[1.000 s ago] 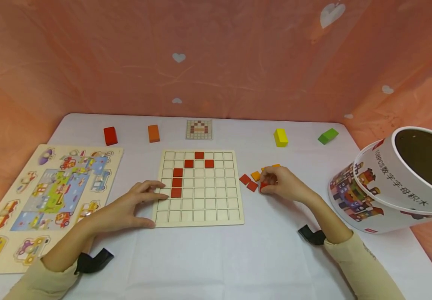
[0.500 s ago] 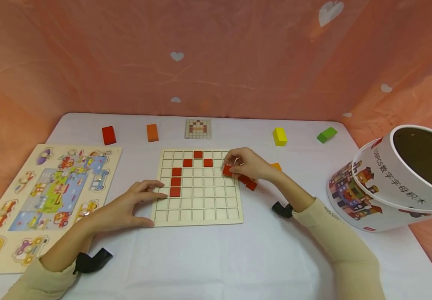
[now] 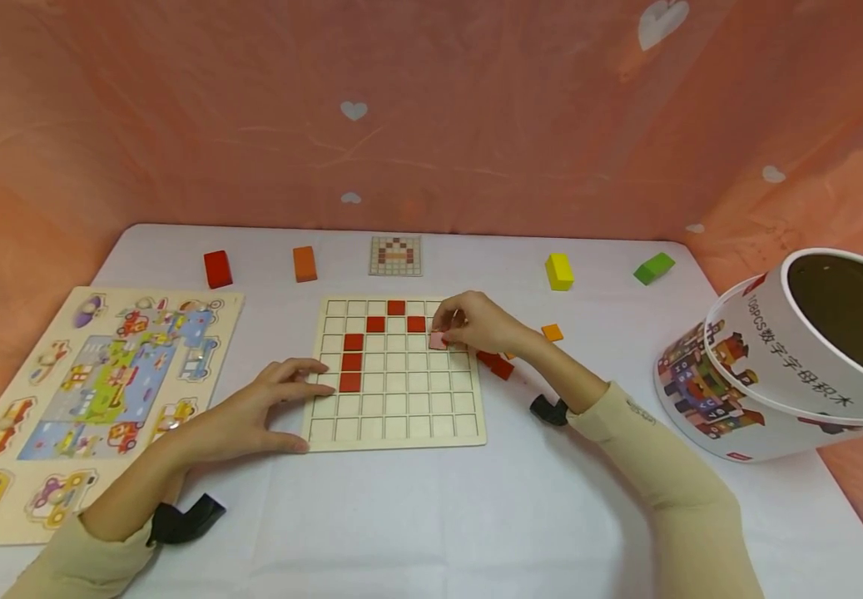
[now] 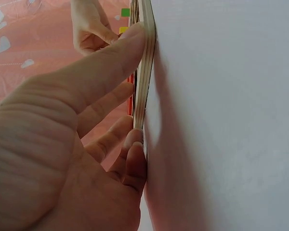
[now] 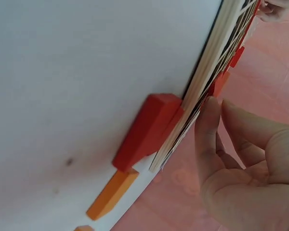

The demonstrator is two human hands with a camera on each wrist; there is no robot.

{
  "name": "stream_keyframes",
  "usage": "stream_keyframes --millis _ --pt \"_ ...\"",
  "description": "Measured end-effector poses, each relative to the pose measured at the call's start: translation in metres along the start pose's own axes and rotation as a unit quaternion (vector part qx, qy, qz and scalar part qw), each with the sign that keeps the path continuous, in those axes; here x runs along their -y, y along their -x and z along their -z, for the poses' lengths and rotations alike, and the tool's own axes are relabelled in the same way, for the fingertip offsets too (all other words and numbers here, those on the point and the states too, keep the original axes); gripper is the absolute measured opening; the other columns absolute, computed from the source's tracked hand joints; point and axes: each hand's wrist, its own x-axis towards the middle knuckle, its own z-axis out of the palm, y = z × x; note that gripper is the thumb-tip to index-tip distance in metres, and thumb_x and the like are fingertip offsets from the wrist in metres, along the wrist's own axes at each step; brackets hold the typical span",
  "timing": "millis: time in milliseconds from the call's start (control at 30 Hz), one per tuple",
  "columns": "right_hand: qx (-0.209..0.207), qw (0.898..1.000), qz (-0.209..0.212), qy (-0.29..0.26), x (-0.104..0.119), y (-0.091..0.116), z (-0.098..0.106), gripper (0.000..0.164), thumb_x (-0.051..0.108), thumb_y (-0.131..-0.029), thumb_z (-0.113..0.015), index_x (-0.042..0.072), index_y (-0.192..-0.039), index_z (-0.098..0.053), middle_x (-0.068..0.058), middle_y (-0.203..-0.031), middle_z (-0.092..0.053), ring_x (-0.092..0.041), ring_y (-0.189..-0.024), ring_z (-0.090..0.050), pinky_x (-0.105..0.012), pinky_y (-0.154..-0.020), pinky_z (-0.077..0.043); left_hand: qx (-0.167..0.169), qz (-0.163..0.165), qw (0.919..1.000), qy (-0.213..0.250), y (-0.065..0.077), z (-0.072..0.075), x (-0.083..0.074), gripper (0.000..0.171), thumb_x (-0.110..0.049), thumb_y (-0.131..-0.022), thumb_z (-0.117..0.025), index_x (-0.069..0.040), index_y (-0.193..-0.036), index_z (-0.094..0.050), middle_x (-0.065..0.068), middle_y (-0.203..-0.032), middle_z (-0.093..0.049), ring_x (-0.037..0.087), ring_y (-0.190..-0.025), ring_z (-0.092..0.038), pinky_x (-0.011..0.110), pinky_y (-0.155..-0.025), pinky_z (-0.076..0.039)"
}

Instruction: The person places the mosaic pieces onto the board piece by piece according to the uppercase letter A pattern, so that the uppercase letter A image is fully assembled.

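Note:
A pale wooden grid board (image 3: pixel 407 406) lies on the table, with several red square tiles (image 3: pixel 353 362) set in its cells. My left hand (image 3: pixel 244 416) rests at the board's left side, fingertips on its edge and thumb at the near corner. In the left wrist view those fingers (image 4: pixel 113 62) touch the board's edge. My right hand (image 3: pixel 485 324) pinches a red tile (image 3: pixel 438 340) between thumb and fingers, at a cell in the board's upper right part. The right wrist view shows this tile (image 5: pixel 221 83) tilted against the board, partly hidden by fingertips.
Loose red tiles (image 3: pixel 496 364) and orange tiles (image 3: pixel 552 332) lie right of the board. A vehicle puzzle (image 3: pixel 112 391) lies left. Behind are a pattern card (image 3: pixel 395 256) and red (image 3: pixel 217 269), orange (image 3: pixel 305 264), yellow (image 3: pixel 559 272) and green (image 3: pixel 654 268) blocks. A white bucket (image 3: pixel 768 383) stands right.
My right hand has taken a red tile from the loose ones and carried it left over the board, then a little further left and down to a cell. My left hand stays put.

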Motion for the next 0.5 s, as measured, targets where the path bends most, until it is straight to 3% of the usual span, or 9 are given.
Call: stream_keyframes --millis 167,267,333,400,500 --pt "-0.013 1.0 0.007 0.008 0.0 0.01 0.0 0.017 -0.003 -0.091 -0.067 -0.003 -0.108 -0.07 -0.01 -0.101 -0.068 -0.025 -0.09 -0.058 -0.033 -0.078 -0.05 -0.001 -0.001 1.0 -0.002 0.0 -0.001 0.001 0.061 -0.029 -0.079 -0.085 -0.014 -0.134 -0.063 0.006 -0.149 -0.038 0.035 -0.14 -0.026 0.063 -0.108 -0.027" --pt "-0.024 0.996 0.031 0.075 0.001 0.019 -0.001 0.024 0.007 -0.094 -0.067 -0.002 -0.116 -0.069 -0.013 -0.116 -0.067 -0.03 -0.109 -0.057 -0.044 -0.094 -0.047 -0.002 0.0 1.0 -0.002 0.0 -0.001 0.001 0.061 -0.028 -0.079 -0.085 -0.014 -0.134 -0.063 0.006 -0.149 -0.038 0.034 -0.139 -0.027 0.062 -0.107 -0.027" --pt "-0.018 0.99 0.038 0.138 0.004 0.027 -0.002 0.037 0.018 -0.096 -0.067 -0.001 -0.127 -0.065 -0.014 -0.134 -0.061 -0.035 -0.129 -0.048 -0.053 -0.105 -0.037 -0.002 0.0 1.0 -0.001 0.0 -0.001 0.001 0.061 -0.028 -0.078 -0.085 -0.014 -0.134 -0.063 0.006 -0.149 -0.038 0.034 -0.139 -0.027 0.062 -0.107 -0.027" --pt "0.007 0.981 0.035 0.189 0.006 0.035 -0.004 0.054 0.031 -0.097 -0.066 0.003 -0.141 -0.055 -0.011 -0.15 -0.047 -0.036 -0.145 -0.028 -0.061 -0.112 -0.023 -0.001 0.0 1.0 -0.002 0.0 -0.001 0.001 0.061 -0.029 -0.079 -0.085 -0.014 -0.134 -0.063 0.005 -0.149 -0.038 0.034 -0.139 -0.027 0.062 -0.107 -0.027" --pt "0.057 0.971 0.025 0.23 0.007 0.045 -0.007 0.072 0.046 -0.096 -0.063 0.009 -0.152 -0.04 -0.004 -0.161 -0.03 -0.034 -0.152 -0.006 -0.068 -0.113 -0.008 0.0 0.002 1.0 -0.001 0.0 0.0 0.0 0.061 -0.029 -0.079 -0.085 -0.014 -0.134 -0.063 0.005 -0.149 -0.038 0.033 -0.139 -0.027 0.062 -0.107 -0.027"
